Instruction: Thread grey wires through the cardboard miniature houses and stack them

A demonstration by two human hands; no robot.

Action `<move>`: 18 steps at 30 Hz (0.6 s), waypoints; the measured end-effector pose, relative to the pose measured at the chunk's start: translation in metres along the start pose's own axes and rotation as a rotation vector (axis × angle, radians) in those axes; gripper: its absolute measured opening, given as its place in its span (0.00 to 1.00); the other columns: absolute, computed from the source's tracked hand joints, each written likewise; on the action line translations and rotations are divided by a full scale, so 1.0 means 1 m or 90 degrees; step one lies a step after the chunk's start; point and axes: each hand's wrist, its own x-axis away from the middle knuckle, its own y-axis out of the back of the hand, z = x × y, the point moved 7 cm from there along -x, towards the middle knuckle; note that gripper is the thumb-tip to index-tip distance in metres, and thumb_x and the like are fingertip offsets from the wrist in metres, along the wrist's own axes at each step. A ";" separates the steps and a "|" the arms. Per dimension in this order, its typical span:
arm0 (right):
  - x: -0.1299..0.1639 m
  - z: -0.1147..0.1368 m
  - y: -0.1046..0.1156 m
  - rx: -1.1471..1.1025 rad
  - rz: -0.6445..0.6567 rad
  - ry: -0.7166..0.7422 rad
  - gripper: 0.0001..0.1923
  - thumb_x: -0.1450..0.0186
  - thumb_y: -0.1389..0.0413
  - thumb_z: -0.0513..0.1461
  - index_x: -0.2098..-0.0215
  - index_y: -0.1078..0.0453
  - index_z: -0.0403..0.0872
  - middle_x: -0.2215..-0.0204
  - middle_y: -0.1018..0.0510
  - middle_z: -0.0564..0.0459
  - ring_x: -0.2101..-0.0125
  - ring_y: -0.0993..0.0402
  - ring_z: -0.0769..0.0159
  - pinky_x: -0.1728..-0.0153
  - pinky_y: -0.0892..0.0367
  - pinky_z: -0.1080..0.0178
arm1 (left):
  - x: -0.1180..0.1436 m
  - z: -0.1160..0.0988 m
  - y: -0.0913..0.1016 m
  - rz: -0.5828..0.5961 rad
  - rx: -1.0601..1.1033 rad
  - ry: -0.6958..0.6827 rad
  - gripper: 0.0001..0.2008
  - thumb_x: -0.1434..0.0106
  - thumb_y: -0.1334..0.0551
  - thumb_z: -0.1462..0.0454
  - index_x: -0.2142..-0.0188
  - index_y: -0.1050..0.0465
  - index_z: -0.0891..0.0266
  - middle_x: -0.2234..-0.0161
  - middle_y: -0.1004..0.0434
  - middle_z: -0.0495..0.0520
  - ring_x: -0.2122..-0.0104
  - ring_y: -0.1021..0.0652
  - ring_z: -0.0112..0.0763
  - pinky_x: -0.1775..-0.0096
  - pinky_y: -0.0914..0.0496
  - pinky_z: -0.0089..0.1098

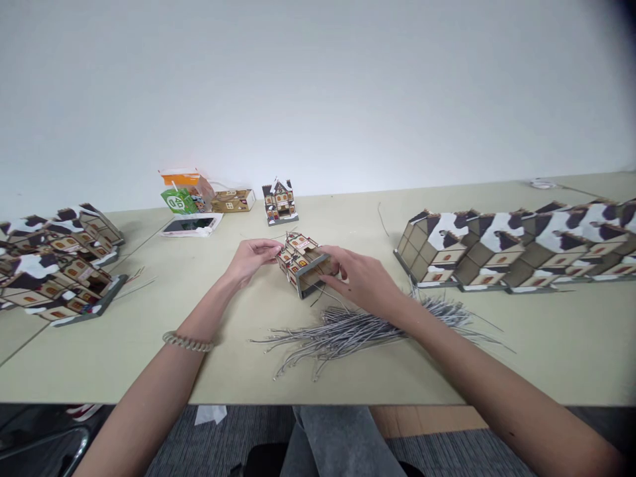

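Note:
A small model house (297, 260) lies tipped over on the table in front of me, its grey base and hollow underside turned towards me. My right hand (360, 275) grips the base end, fingers and thumb around its edge. At the other side my left hand (256, 258) has its thumb and fingertips pinched together against the house's edge; whether they hold a thin wire there is too small to tell. A thin wire (335, 298) trails from near the house's underside. Just nearer to me lies a bundle of grey wires (348, 334), partly under my right forearm.
Model houses with snowy roofs stand in a row (481, 248) at right, and more (59, 271) cluster at left. Near the wall are one upright house (279, 202), a small box (233, 200), an orange package (191, 185), a green carton (179, 201) and a phone (189, 226).

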 end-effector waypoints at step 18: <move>-0.001 -0.004 -0.004 -0.007 -0.028 0.036 0.14 0.36 0.48 0.36 0.52 0.34 0.48 0.62 0.22 0.50 0.61 0.31 0.60 0.70 0.40 0.64 | -0.001 -0.016 -0.008 0.140 -0.135 -0.156 0.14 0.55 0.29 0.56 0.72 0.20 0.64 0.67 0.23 0.58 0.67 0.24 0.32 0.67 0.26 0.32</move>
